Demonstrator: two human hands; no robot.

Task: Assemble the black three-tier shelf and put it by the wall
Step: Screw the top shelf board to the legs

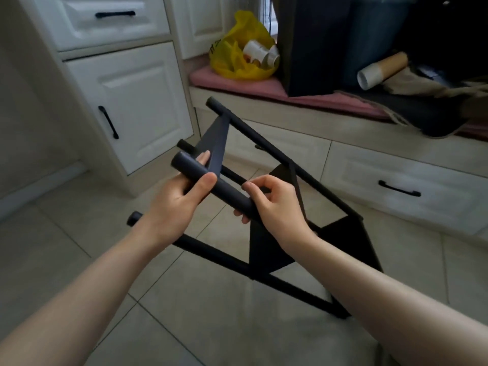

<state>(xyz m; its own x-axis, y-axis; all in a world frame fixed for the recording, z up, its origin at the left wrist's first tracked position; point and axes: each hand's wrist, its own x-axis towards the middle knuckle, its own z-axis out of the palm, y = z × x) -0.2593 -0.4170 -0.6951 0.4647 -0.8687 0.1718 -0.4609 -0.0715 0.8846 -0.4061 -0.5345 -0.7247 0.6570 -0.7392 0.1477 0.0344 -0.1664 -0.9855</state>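
Pale floor tiles point(237, 326) fill the near ground, with a white cabinet point(137, 101) on the left and a low window seat point(396, 165) with drawers along the far side. A pink cushion point(237, 83) lies on the seat and carries a yellow bag point(237, 54), dark bags and a cardboard tube point(383, 70) further right.

The black shelf point(340, 233) is in the middle of the scene, tipped on its side over the tiles. Its poles run from far left to near right and its flat panels stand on edge between them. The near right corner sits low by the floor; whether it touches cannot be told.

Both hands hold the nearest upper pole point(227, 190). The left grip point(177, 204) wraps it near its free end, thumb over the top and fingertips showing beyond it. The right grip point(274, 204) is closed round the same pole just beside the left, with its fingers curled over and under it.
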